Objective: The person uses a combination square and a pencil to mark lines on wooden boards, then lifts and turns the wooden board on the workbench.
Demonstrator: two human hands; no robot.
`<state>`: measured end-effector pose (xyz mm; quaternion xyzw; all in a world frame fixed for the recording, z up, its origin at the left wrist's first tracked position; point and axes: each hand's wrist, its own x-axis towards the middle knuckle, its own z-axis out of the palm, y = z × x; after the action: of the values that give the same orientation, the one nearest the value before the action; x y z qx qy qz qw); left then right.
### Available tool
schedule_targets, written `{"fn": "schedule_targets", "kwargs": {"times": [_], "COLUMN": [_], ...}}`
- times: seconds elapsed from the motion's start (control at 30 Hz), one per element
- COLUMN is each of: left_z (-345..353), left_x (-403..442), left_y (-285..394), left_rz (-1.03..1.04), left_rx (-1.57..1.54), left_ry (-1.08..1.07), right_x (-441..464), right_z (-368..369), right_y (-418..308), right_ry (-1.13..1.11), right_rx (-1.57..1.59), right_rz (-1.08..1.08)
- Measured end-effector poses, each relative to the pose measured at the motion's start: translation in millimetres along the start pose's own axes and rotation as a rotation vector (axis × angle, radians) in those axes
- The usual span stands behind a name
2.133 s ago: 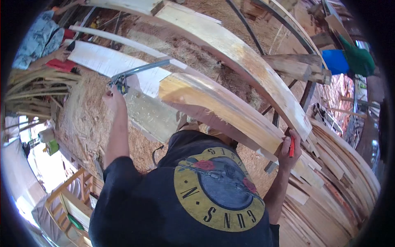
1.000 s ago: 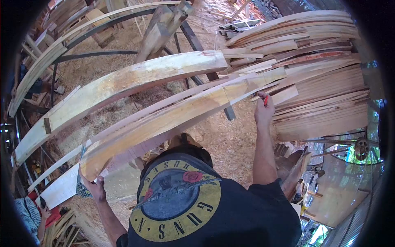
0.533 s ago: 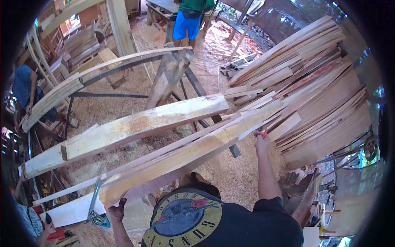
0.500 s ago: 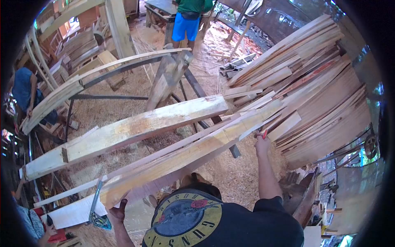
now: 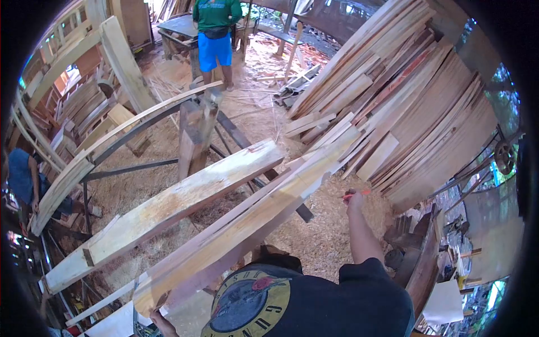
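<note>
Yellowish plank [image 5: 224, 240]: runs diagonally in front of us, near end by the left hand [image 5: 161, 319], far end by the stacked boards [image 5: 435, 126]; we can't tell whether those touch.
Left hand: at the plank's near end, thumb showing; fingers mostly hidden, so we can't tell whether they pinch it.
Right hand [image 5: 353, 203]: fingers pinching the red marking tool [image 5: 360, 194], apart from the plank, tip turned toward it.
Heavy beam [image 5: 174, 208]: just beyond the plank, roughly alongside, neither of our hands on it.
Co-worker [image 5: 218, 17]: well apart, at the back.
Wood shavings [image 5: 314, 241]: spread below and around.
Step in hand: we judge lining up or marking the plank, tool off the wood.
Next move: we'd say it calls for a steady left hand and the tip brought to the plank.
</note>
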<state>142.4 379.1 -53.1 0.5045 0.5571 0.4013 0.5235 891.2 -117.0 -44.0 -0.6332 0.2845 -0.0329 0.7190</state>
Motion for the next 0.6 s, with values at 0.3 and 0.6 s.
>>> {"fn": "schedule_targets", "kwargs": {"times": [0.3,0.6], "left_z": [71,100], "left_x": [-33,-11], "left_y": [87,87], "left_rz": [-0.018,-0.055], "left_rx": [-0.613,-0.647], "left_ry": [0.282,0.458], "right_x": [144,153], "right_z": [-54,23], "right_y": [-20,-62], "right_ry": [-0.002,-0.137], "right_rx": [-0.264,-0.136], "right_rz": [-0.086,-0.069]}}
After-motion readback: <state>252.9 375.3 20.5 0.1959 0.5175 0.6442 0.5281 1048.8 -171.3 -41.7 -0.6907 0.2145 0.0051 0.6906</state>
